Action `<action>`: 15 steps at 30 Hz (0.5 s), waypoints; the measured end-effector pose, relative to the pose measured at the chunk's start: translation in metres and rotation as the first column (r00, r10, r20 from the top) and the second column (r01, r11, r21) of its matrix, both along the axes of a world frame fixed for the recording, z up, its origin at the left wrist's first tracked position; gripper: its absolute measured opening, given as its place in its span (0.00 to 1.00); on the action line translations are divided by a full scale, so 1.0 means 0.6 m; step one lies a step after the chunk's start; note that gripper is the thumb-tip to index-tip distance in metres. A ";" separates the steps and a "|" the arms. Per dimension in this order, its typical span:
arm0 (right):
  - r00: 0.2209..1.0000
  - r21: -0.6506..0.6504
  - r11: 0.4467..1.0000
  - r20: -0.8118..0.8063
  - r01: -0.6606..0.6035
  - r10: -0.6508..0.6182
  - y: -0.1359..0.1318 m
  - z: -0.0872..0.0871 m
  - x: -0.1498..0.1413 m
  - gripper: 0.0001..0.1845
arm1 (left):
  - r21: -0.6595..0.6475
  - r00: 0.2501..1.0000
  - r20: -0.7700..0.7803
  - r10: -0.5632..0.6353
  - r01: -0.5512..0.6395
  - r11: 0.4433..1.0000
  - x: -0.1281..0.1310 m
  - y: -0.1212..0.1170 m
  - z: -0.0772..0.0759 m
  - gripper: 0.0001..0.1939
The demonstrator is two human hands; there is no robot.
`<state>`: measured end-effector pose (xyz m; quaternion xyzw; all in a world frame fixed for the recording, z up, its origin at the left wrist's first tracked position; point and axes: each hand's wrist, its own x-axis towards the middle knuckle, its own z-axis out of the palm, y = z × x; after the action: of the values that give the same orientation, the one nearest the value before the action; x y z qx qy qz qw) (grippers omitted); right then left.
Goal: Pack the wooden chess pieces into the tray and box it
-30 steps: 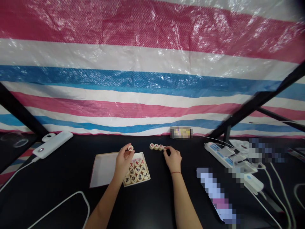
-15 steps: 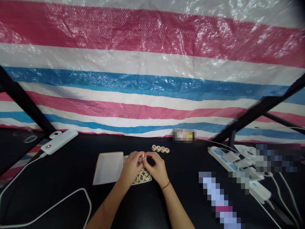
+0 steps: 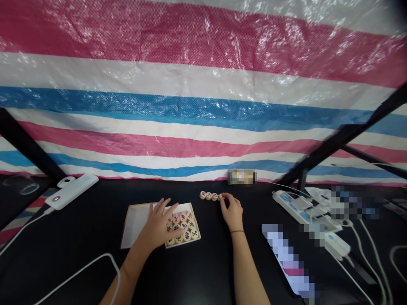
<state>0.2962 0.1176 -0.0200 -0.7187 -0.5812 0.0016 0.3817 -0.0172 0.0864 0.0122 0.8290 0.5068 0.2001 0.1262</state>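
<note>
Glossy red-white-blue striped plastic sheet (image 3: 190, 84) fills upper frame. Long white rounded device (image 3: 73, 192), lower left. White-and-blue power strip (image 3: 293, 207), lower right. Clear round container (image 3: 27, 185), left edge.

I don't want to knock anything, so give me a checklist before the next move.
1. Left hand free: ok, fingers spread over the box, nothing visibly held.
2. Box uncovered: ok, lid lies left of it.
3. Right hand at the row: ok, fingertips at its right end.
4. Grip on end piece: cannot tell, fingers partly hide it.
5. Cable clear of left forearm: not ok, they overlap in view.
</note>
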 end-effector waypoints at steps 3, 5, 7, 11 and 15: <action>0.999 -0.083 0.996 0.040 0.027 -0.024 0.002 -0.001 -0.008 0.14 | -0.136 0.996 -0.066 -0.055 0.046 0.990 0.000 -0.004 0.018 0.44; 0.998 -0.111 0.993 0.060 0.035 -0.028 0.002 -0.001 -0.009 0.13 | -0.210 0.990 -0.093 -0.103 0.081 0.974 -0.001 -0.006 0.031 0.47; 0.996 -0.122 0.991 0.076 0.045 -0.036 0.001 -0.001 -0.009 0.12 | -0.264 0.984 -0.097 -0.147 0.116 0.957 -0.001 -0.009 0.042 0.51; 0.994 -0.127 0.989 0.090 0.071 -0.060 0.002 -0.003 -0.011 0.12 | -0.321 0.979 -0.090 -0.184 0.146 0.936 0.000 -0.012 0.052 0.54; 0.994 -0.116 0.991 0.085 0.071 -0.061 0.001 -0.002 -0.011 0.13 | -0.334 0.978 -0.084 -0.190 0.152 0.930 0.001 -0.010 0.050 0.55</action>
<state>0.2898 0.1183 -0.0213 -0.7585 -0.5710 -0.0056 0.3140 -0.0163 0.0802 0.0419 0.8478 0.4652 0.0537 0.2490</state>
